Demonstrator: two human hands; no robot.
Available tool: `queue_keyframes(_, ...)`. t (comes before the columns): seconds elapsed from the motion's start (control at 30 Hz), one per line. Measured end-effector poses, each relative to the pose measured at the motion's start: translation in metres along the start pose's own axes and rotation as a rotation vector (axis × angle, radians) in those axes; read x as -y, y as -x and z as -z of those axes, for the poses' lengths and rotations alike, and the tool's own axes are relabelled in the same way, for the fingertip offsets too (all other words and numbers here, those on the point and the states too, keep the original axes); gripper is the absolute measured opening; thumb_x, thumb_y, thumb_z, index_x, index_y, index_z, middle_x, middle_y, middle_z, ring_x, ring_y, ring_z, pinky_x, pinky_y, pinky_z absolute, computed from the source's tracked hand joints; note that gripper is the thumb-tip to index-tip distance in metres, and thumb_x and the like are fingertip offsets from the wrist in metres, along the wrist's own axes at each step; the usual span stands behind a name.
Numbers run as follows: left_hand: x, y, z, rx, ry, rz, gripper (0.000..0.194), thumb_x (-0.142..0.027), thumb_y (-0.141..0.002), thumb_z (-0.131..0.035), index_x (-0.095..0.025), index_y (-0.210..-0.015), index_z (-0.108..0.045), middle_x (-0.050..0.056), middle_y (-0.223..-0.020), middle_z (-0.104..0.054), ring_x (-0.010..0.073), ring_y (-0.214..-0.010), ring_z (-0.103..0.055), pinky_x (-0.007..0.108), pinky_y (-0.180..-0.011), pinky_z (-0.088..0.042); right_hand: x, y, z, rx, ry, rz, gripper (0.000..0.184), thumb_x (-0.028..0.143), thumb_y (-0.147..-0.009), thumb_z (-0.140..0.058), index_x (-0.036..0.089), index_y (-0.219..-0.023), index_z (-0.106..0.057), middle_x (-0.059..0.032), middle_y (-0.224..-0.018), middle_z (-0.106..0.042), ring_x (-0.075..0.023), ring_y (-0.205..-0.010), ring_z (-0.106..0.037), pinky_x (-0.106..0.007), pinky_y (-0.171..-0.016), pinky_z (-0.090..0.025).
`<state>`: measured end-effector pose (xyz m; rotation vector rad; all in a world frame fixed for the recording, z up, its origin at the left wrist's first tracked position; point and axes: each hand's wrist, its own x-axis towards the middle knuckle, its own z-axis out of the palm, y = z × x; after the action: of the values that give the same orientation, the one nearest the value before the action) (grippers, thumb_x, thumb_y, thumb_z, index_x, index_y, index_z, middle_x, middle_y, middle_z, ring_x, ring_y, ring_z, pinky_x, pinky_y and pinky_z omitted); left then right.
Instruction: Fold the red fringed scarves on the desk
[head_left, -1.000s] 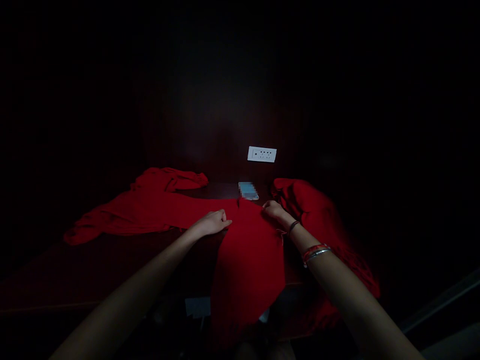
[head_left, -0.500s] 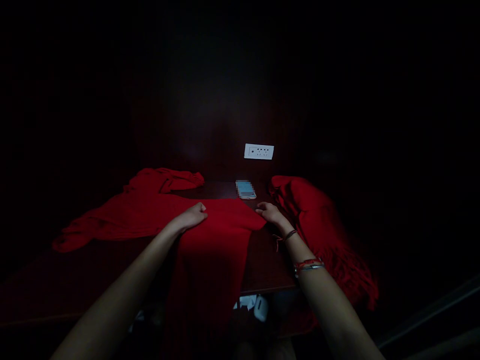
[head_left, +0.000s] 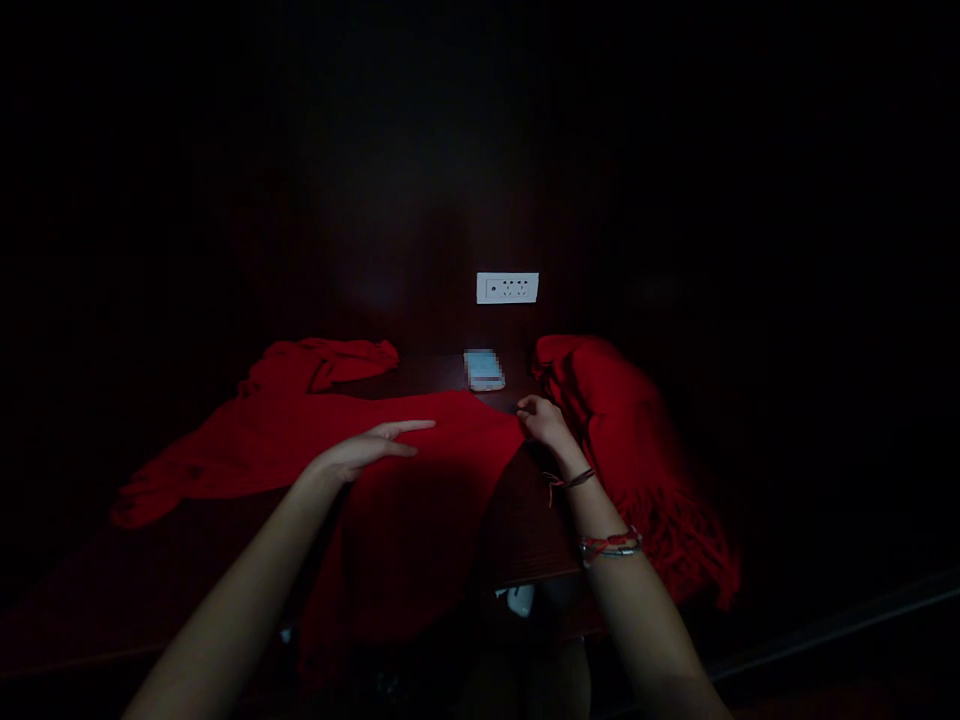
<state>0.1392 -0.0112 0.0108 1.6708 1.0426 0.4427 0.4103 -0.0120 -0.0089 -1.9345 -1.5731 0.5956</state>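
Note:
A wide red cloth (head_left: 420,480) lies across the dark table, with its front part hanging over the edge. It looks like a garment or a scarf; I cannot tell which. My left hand (head_left: 367,450) rests on or just above its middle, fingers stretched out and thumb apart, gripping nothing. At the cloth's right corner, my right hand (head_left: 541,420) pinches the edge between thumb and fingers, pulling that corner out to a point. Bunched folds of the cloth lie at the back left.
A second red cloth with a fringe, like a scarf (head_left: 622,410), lies heaped at the right. Behind the hands are a phone (head_left: 484,370) and a white wall socket (head_left: 508,288). A small white object (head_left: 520,600) shows below the table edge (head_left: 536,580). The surroundings are very dark.
My left hand has opened from a closed grip and shifted slightly left and down. My right hand still has the corner. The cloth's hanging part has swung left, and the view has tilted slightly.

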Motion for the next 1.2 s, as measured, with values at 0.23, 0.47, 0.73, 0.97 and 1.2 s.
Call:
queue_keyframes(0.23, 0.008, -0.004, 0.005, -0.126, -0.061, 0.141, 0.06, -0.027, -0.052, -0.061, -0.022, -0.111, -0.048, 0.001, -0.122, -0.042, 0.0186, -0.109, -0.039, 0.024, -0.09, -0.03, -0.006, 0.011, 0.005, 0.483, -0.261, 0.075, 0.061, -0.002, -0.055, -0.052, 0.018, -0.112, -0.039, -0.0004, -0.083, -0.053, -0.0065, -0.055, -0.052, -0.019, -0.051, -0.043)
queue_keyframes(0.47, 0.008, 0.006, 0.03, -0.158, 0.075, 0.19, 0.056, -0.035, -0.048, -0.063, -0.021, -0.101, -0.054, 0.002, -0.109, -0.054, 0.0205, -0.1, -0.048, 0.022, -0.081, -0.04, 0.005, 0.015, -0.006, 0.183, 0.112, 0.307, 0.071, 0.031, -0.052, -0.068, 0.01, -0.114, -0.041, -0.0123, -0.11, -0.045, -0.0208, -0.1, -0.042, -0.03, -0.085, -0.033)
queue_keyframes(0.73, 0.023, -0.004, 0.031, -0.136, 0.117, 0.185, 0.059, -0.036, -0.05, -0.064, -0.018, -0.106, -0.051, 0.005, -0.112, -0.052, 0.0218, -0.1, -0.048, 0.025, -0.081, -0.04, 0.018, 0.022, -0.019, 0.065, 0.306, 0.45, 0.035, 0.014, -0.075, -0.042, 0.02, -0.109, -0.048, -0.0075, -0.104, -0.052, -0.0153, -0.096, -0.047, -0.023, -0.082, -0.033)
queue_keyframes(0.97, 0.026, -0.016, 0.009, -0.132, -0.11, 0.04, 0.059, -0.038, -0.06, -0.057, -0.02, -0.114, -0.044, 0.003, -0.122, -0.042, 0.0188, -0.109, -0.04, 0.025, -0.087, -0.034, -0.002, 0.017, 0.005, 0.053, 0.445, 0.315, 0.034, 0.015, -0.078, -0.035, 0.026, -0.105, -0.053, -0.0072, -0.099, -0.056, -0.018, -0.091, -0.051, -0.026, -0.074, -0.038)
queue_keyframes(1.2, 0.032, -0.029, -0.001, -0.523, -0.772, -0.135, 0.052, -0.041, -0.076, -0.037, -0.014, -0.121, -0.037, 0.012, -0.127, -0.032, 0.0243, -0.115, -0.028, 0.037, -0.095, -0.02, -0.003, 0.005, -0.003, -0.155, 0.314, 0.388, 0.041, 0.013, -0.079, -0.032, 0.017, -0.118, -0.041, -0.0097, -0.114, -0.046, -0.0142, -0.103, -0.042, -0.024, -0.087, -0.031)
